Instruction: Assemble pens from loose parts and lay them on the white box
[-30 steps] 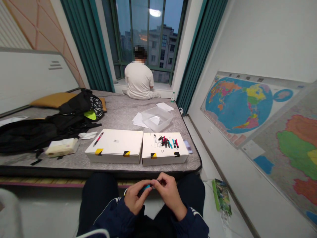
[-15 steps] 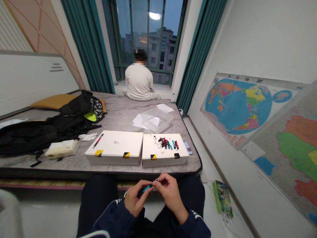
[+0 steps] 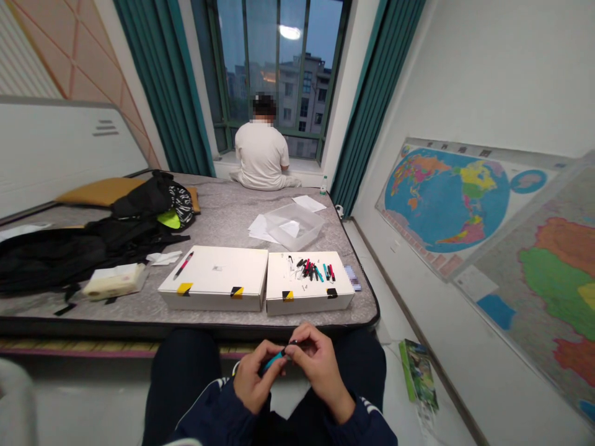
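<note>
Above my lap, my left hand [image 3: 253, 379] is closed around a blue pen barrel [image 3: 273, 361]. My right hand [image 3: 320, 365] pinches a small black piece [image 3: 292, 343] at the barrel's upper end; whether the two are joined is hidden by my fingers. Beyond my hands, the right white box [image 3: 309, 303] bears several loose pen parts [image 3: 312, 270] in black, red, blue and white. A red and black pen [image 3: 185, 265] lies on the left white box [image 3: 223, 254].
Both boxes stand at the front of a grey mattress [image 3: 223, 217]. Behind them are a clear plastic bin [image 3: 302, 234] and papers. A tissue pack [image 3: 114, 282] and black backpack [image 3: 102, 238] lie left. A person [image 3: 263, 155] sits by the window, back turned.
My right fingers have shifted slightly at the pen's end, and more of the black piece shows. My left hand still grips the blue barrel. The boxes' contents look the same.
</note>
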A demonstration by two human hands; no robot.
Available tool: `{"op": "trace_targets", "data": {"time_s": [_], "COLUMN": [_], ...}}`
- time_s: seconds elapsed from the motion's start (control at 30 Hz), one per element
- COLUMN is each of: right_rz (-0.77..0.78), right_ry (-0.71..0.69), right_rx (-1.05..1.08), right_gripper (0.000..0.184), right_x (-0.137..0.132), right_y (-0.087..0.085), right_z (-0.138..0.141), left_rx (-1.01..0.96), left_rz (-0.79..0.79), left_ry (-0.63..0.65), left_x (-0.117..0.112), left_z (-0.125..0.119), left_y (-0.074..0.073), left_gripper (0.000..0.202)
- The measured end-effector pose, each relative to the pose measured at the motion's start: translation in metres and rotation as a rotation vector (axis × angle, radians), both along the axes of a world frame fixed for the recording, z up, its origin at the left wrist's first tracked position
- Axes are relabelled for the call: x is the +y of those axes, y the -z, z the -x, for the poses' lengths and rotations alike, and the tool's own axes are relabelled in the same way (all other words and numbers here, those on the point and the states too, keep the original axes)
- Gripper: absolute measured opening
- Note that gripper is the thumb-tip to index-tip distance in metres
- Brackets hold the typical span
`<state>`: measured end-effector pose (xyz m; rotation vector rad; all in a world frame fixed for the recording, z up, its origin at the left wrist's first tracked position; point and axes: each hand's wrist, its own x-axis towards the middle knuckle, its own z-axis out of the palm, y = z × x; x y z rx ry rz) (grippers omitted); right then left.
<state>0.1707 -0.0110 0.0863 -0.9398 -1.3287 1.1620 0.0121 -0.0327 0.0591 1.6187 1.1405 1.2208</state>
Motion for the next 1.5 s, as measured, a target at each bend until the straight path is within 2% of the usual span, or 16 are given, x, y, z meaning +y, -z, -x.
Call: {"op": "trace_targets", "data": {"time_s": [0.1, 0.2, 0.27, 0.33, 0.43, 0.53, 0.73, 0.87, 0.97, 1.17, 1.23, 1.4, 1.5], "right_rz": [0.028, 0.107, 0.163, 0.17, 0.165, 0.176, 0.201, 0.208, 0.212, 0.204, 0.189, 0.208, 0.217], "right_ry": [-0.09, -0.254, -0.316, -0.29, -0.143, -0.026, -0.196, -0.103, -0.034, -0.191, -0.165, 0.01, -0.04], "right_rx": [-0.018, 0.074, 0.137, 0.154, 0.172, 0.179, 0.184, 0.186, 0.18, 0.159, 0.158, 0.171, 0.182], "right_gripper": [0.026, 0.035, 0.039, 0.033, 0.023, 0.026, 0.041, 0.03, 0.03, 0.035, 0.03, 0.027, 0.031], "right_x": [0.0, -0.001, -0.001, -0.001, -0.001, -0.003, -0.008, -0.006, -0.003, -0.004, -0.004, -0.004, -0.005], "right_y": [-0.008, -0.018, -0.019, -0.015, -0.003, 0.004, -0.002, 0.004, 0.009, 0.007, 0.008, 0.013, 0.013], "right_z": [0.002, 0.001, 0.001, 0.001, 0.004, 0.008, 0.009, 0.011, 0.01, 0.0, 0.001, 0.01, 0.012], "left_rx": [0.008, -0.017, -0.023, -0.006, 0.041, 0.043, -0.037, -0.041, -0.042, -0.118, -0.139, -0.123, -0.236], "left_rz": [0.004, 0.035, 0.025, -0.012, -0.051, -0.04, 0.045, 0.04, 0.056, 0.154, 0.167, 0.152, 0.209], "left_ry": [0.008, 0.022, 0.015, -0.006, -0.034, -0.017, 0.0, -0.017, 0.004, 0.138, 0.122, 0.075, 0.121], "left_x": [-0.001, -0.002, -0.003, -0.004, -0.004, -0.004, -0.003, -0.003, -0.003, -0.002, -0.002, 0.0, 0.0], "left_z": [0.0, 0.001, 0.001, 0.001, -0.001, -0.003, -0.002, -0.002, -0.003, -0.003, -0.004, -0.005, -0.005], "left_y": [-0.003, -0.003, -0.002, 0.001, 0.003, 0.002, -0.002, 0.003, 0.007, 0.007, 0.007, 0.011, 0.019], "left_gripper": [0.021, 0.024, 0.023, 0.021, 0.018, 0.02, 0.021, 0.024, 0.024, 0.028, 0.031, 0.026, 0.027]}}
